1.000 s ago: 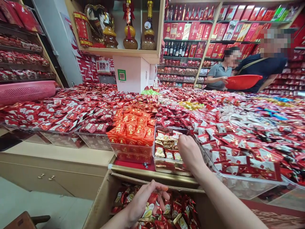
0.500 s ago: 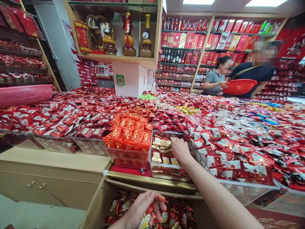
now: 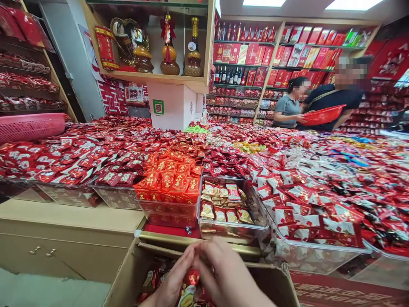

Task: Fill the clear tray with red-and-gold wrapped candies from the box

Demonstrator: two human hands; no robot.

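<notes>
My left hand and my right hand meet at the fingertips low in the view, over an open cardboard box. They are cupped around red and gold wrapped candies, partly hidden by my fingers. More red packets lie inside the box below. Just beyond the hands stands a clear plastic bin with gold and red wrapped candies in a row at its front. One white and red packet lies on top toward the back of that bin.
Left of the bin is a tub of orange-red packets; to the right, a bin of red and white packets. A display cabinet overhangs the counter. Two people stand behind, with a red basin. A pink basket sits far left.
My right hand has come back from the clear bin to meet my left hand over the box. The white and red packet in the bin is now uncovered. The red basin behind has tilted.
</notes>
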